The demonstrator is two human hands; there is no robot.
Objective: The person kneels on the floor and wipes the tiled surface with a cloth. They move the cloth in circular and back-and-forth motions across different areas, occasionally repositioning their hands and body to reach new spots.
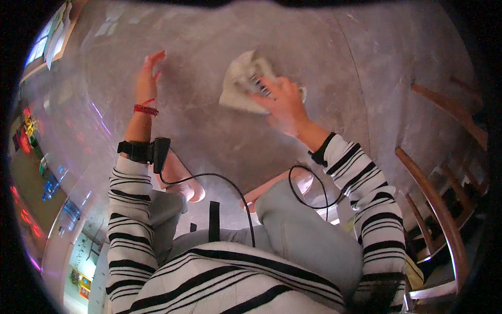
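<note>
A pale cream cloth (235,88) lies bunched on the grey-brown floor (204,129) in front of me. My right hand (284,102) reaches over the cloth's right side with spread, bent fingers; the picture is blurred there, and whether they grip the fabric cannot be told. Near the thumb and index finger shows a small dark patterned patch (262,85), too blurred to name. My left hand (153,66) is raised to the left of the cloth, fingers apart, holding nothing. A red bracelet and a black strap with a small black device (160,155) are on the left arm.
Wooden chair parts (431,188) stand at the right. A black cable (219,175) loops from the left wrist device across my lap, and another loop hangs by the right sleeve. Pink footwear (178,176) shows by my knees. A window (43,43) is at the upper left.
</note>
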